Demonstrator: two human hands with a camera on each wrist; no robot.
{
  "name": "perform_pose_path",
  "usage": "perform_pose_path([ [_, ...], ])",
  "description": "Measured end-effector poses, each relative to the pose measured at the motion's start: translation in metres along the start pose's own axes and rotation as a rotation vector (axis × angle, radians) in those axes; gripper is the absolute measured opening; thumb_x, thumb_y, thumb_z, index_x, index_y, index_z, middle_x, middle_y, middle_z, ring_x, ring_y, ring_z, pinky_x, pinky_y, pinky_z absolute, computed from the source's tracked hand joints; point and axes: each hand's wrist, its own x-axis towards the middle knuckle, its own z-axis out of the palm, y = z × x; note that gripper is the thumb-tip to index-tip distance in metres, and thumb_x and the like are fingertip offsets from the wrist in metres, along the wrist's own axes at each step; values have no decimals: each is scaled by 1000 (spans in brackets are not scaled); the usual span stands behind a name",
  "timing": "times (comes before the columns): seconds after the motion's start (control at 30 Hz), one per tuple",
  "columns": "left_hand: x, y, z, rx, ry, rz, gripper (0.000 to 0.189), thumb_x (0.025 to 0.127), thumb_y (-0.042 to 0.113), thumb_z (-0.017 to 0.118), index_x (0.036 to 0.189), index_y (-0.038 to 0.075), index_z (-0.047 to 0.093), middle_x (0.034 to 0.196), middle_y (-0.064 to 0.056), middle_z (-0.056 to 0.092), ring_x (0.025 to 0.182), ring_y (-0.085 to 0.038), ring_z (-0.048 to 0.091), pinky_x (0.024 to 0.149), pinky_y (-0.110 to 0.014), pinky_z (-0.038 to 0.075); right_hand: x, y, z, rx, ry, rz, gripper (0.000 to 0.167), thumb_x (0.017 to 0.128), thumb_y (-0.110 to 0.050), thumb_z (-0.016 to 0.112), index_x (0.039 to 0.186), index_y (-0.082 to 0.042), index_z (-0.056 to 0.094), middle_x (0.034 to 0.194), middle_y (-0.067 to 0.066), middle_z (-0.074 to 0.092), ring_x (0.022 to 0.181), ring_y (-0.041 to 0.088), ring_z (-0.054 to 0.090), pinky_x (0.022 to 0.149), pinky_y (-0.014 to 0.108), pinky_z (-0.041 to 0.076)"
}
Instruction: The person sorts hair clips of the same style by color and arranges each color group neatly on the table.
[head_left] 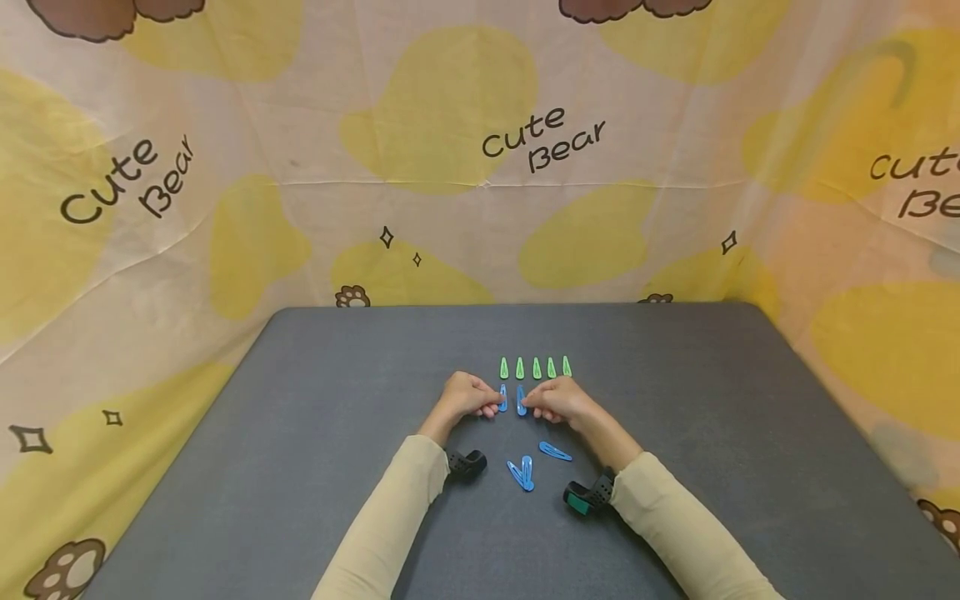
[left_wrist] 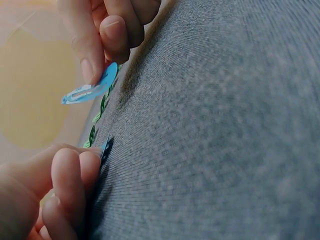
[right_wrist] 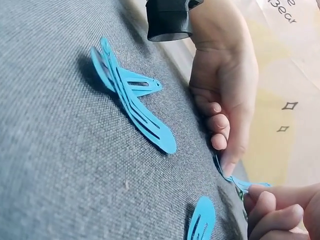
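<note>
Your L hand (head_left: 466, 395) & R hand (head_left: 564, 399) angle inward, each grip pinching a blue clip (head_left: 521, 397); 5 green clips (head_left: 536, 368) rowed just beyond, loose blue clips (head_left: 555, 451) nearer you.

A clip row (head_left: 537, 371) lay behind two clips (head_left: 521, 402) between left hand (head_left: 471, 394) and right hand (head_left: 562, 400). Loose clips (head_left: 528, 478) lay in front.

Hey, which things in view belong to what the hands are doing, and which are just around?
In the job:
left hand, pinching one blue clip
right hand, pinching another blue clip
likely the loose blue clips and row of five green clips

Just around:
grey table
patterned cloth behind
black wrist devices
</note>
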Motion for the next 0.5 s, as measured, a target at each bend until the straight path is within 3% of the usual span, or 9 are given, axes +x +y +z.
perform_pose_path([
  [0.5, 4, -2, -1, -5, -3, 16, 13, 79, 15, 77, 77, 2, 76, 48, 9, 59, 42, 1, 54, 42, -12, 40, 13, -4, 7, -17, 81, 41, 23, 83, -14, 71, 62, -8, 63, 44, -6, 46, 40, 5, 33, 43, 20, 27],
])
